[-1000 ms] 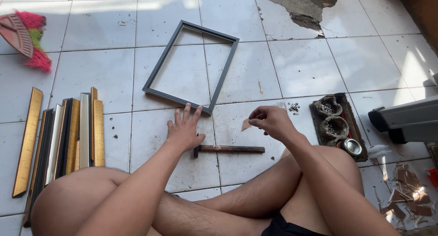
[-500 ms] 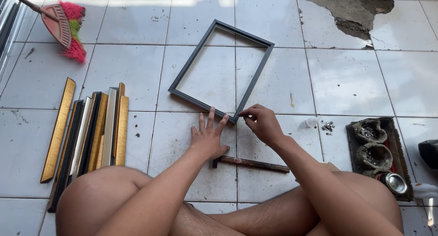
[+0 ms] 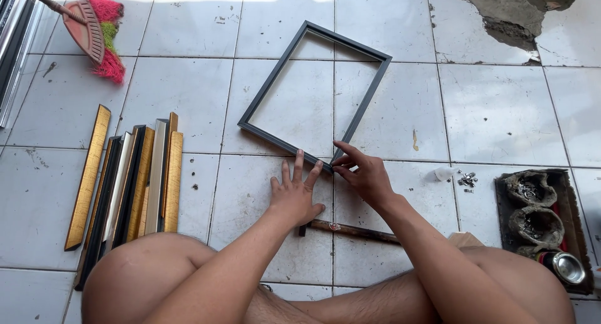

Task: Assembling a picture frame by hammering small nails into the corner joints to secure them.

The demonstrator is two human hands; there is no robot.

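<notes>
A dark grey rectangular picture frame (image 3: 369, 92) lies flat on the white tiled floor in front of me. My left hand (image 3: 295, 197) rests palm down on the tile with fingers spread, its fingertips just short of the frame's near corner. My right hand (image 3: 364, 175) pinches that near corner between thumb and fingers; whether a small piece is also held there is hidden. A hammer with a wooden handle (image 3: 354, 231) lies on the floor just under both wrists. My bare knees fill the bottom of the view.
Several gold, black and silver moulding strips (image 3: 134, 180) lie side by side at the left. A broom (image 3: 94, 36) sits at top left. A dark tray (image 3: 566, 192) with small containers is at the right, beside loose metal bits (image 3: 466, 180). A broken tile patch (image 3: 507, 17) shows at top right.
My right hand moved from above the hammer, where it held a small tan piece, forward to the frame's near corner. My left hand slid forward a little. The view shifted left.
</notes>
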